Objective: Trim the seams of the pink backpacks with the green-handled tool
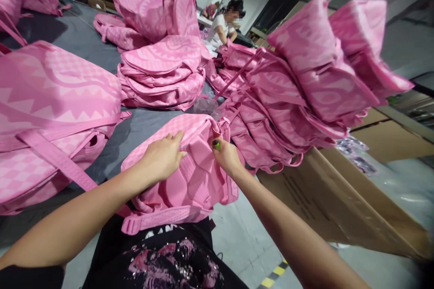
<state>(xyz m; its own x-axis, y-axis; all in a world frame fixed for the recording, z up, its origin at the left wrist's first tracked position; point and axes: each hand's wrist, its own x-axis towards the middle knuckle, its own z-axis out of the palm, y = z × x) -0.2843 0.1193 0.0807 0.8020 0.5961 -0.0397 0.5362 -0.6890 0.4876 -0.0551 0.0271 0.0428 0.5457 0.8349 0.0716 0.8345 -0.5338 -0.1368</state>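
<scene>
A pink patterned backpack (190,176) lies back-side up at the near edge of a dark grey table (84,45), its padded straps facing me. My left hand (162,158) rests on its upper left part, fingers bent over the fabric and gripping it. My right hand (226,156) grips the bag's top right edge, thumb with a green nail on top, fingers curled behind the fabric.
Several more pink backpacks lie around: a large one (50,113) at left, a stack (162,72) in the middle, a heap (305,86) at right. A cardboard box (339,203) stands right of the table. Another person (224,27) sits at the far end.
</scene>
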